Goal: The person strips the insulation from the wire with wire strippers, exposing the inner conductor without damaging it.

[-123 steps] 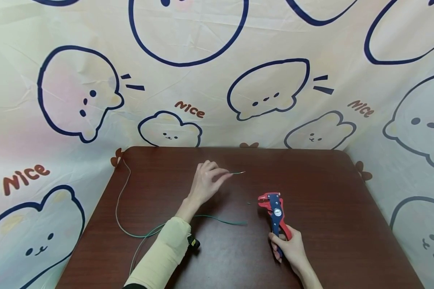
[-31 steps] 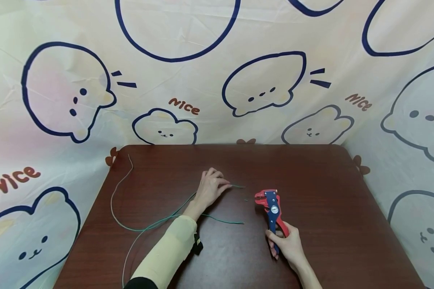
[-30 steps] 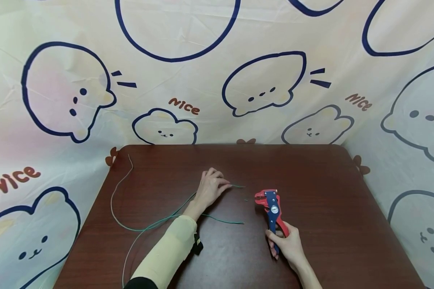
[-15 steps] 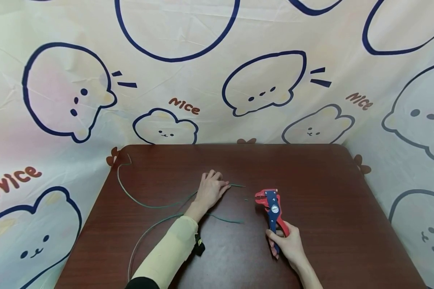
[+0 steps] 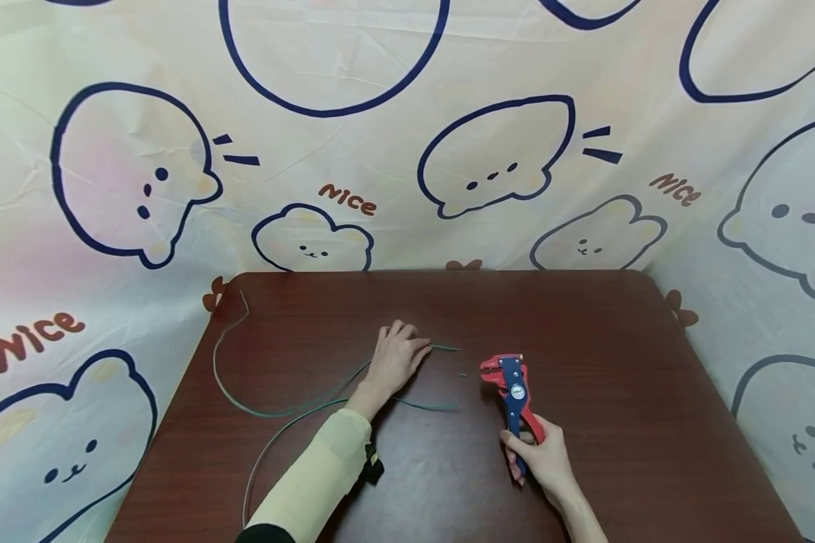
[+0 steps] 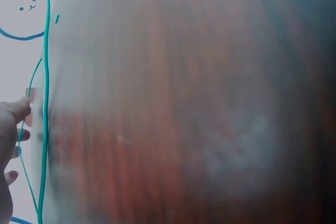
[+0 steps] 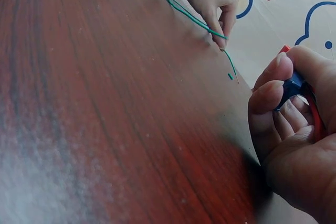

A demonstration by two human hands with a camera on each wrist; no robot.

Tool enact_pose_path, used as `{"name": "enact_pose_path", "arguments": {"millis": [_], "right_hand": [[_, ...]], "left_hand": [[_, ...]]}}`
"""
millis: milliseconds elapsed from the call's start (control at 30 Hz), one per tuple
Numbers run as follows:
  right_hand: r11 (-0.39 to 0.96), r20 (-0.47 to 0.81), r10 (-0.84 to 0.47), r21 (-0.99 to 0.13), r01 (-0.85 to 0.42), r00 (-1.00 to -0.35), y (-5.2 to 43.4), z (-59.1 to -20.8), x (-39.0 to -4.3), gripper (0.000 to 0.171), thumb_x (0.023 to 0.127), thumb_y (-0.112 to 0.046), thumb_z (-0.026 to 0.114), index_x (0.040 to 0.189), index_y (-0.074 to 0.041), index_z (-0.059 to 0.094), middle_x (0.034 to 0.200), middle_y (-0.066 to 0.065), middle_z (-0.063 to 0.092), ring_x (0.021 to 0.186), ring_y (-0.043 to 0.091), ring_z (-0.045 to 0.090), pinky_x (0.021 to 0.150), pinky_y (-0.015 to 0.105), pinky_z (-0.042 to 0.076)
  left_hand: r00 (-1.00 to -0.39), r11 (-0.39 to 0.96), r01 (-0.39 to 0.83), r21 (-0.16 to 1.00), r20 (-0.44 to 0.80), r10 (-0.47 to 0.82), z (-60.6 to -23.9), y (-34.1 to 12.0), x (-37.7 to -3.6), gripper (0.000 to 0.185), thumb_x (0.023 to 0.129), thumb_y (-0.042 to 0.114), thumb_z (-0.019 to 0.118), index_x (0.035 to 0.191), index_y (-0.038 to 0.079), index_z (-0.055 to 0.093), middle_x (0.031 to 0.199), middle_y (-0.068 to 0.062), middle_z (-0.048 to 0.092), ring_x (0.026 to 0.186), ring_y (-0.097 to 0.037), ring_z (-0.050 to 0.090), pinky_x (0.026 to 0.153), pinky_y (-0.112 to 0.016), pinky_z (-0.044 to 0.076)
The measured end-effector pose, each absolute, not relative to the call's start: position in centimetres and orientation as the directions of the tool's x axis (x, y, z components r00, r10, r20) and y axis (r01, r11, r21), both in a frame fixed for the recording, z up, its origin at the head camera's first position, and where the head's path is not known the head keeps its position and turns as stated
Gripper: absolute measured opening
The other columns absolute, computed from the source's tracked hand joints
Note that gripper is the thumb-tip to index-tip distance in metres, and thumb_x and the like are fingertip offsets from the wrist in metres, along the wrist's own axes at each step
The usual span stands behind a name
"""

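Note:
My left hand (image 5: pixel 394 360) pinches a thin green wire (image 5: pixel 446 348) between thumb and fingers, low over the table. The wire's short free end points right, and its thin bare tip shows in the right wrist view. My right hand (image 5: pixel 545 452) grips the blue and red handles of a wire stripper (image 5: pixel 515 388), whose red head points away from me. A gap separates the stripper from the wire end. On the table between them lies a small green offcut of insulation (image 5: pixel 462 375). In the left wrist view, my fingers (image 6: pixel 21 109) appear at the left edge beside the wire.
Another green wire end (image 5: pixel 426 407) stretches right from under my left wrist. The wire's long loop (image 5: pixel 244 407) curves over the left side of the brown table (image 5: pixel 584 324). A patterned cloth (image 5: pixel 394 158) hangs behind the table.
Compared with the oldest frame, my left hand and the wire end are lower and nearer me. The loop at left has shifted and changed shape. My right hand keeps holding the stripper almost still.

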State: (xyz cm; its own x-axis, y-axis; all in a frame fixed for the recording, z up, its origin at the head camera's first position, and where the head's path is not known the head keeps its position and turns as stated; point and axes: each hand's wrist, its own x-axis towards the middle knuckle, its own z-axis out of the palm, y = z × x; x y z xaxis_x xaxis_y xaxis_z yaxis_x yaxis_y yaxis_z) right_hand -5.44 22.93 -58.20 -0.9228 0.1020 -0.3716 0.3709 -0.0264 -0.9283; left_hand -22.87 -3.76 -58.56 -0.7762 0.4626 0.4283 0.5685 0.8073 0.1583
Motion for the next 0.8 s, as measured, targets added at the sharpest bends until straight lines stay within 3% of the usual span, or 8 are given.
{"name": "enact_pose_path", "arguments": {"millis": [433, 633, 800], "right_hand": [[-0.021, -0.361, 0.110, -0.932, 0.361, -0.926, 23.1, -58.0, -5.1, 0.026, 0.099, -0.001, 0.077, 0.108, 0.005, 0.054, 0.060, 0.004, 0.063, 0.041, 0.014, 0.058, 0.039, 0.031, 0.051], [-0.020, -0.365, 0.117, -0.931, 0.365, -0.924, 23.3, -58.0, -5.0, 0.027, 0.099, -0.002, 0.078, 0.110, 0.005, 0.054, 0.061, 0.004, 0.063, 0.041, 0.015, 0.058, 0.040, 0.031, 0.052], [-0.023, -0.371, 0.115, -0.928, 0.371, -0.921, 23.5, -57.9, -5.0, 0.030, 0.100, -0.002, 0.078, 0.116, 0.006, 0.054, 0.062, 0.004, 0.063, 0.042, 0.015, 0.058, 0.041, 0.031, 0.052]], "left_hand": [[-0.737, 0.776, 0.613, 0.151, 0.465, 0.491, -57.5, -3.7, -22.4, 0.029, 0.103, 0.033, 0.079, 0.127, 0.017, 0.084, 0.119, -0.001, 0.080, 0.117, -0.024, 0.067, 0.104, -0.050, 0.053], [-0.731, 0.756, 0.637, 0.151, 0.429, 0.530, -57.4, -3.9, -22.3, 0.055, 0.102, 0.040, 0.080, 0.150, 0.014, 0.069, 0.141, -0.008, 0.074, 0.136, -0.029, 0.063, 0.116, -0.058, 0.050], [-0.733, 0.734, 0.654, 0.181, 0.390, 0.557, -56.5, -3.8, -22.0, 0.076, 0.102, 0.047, 0.079, 0.166, 0.019, 0.049, 0.169, -0.015, 0.051, 0.161, -0.036, 0.044, 0.130, -0.065, 0.036]]}}
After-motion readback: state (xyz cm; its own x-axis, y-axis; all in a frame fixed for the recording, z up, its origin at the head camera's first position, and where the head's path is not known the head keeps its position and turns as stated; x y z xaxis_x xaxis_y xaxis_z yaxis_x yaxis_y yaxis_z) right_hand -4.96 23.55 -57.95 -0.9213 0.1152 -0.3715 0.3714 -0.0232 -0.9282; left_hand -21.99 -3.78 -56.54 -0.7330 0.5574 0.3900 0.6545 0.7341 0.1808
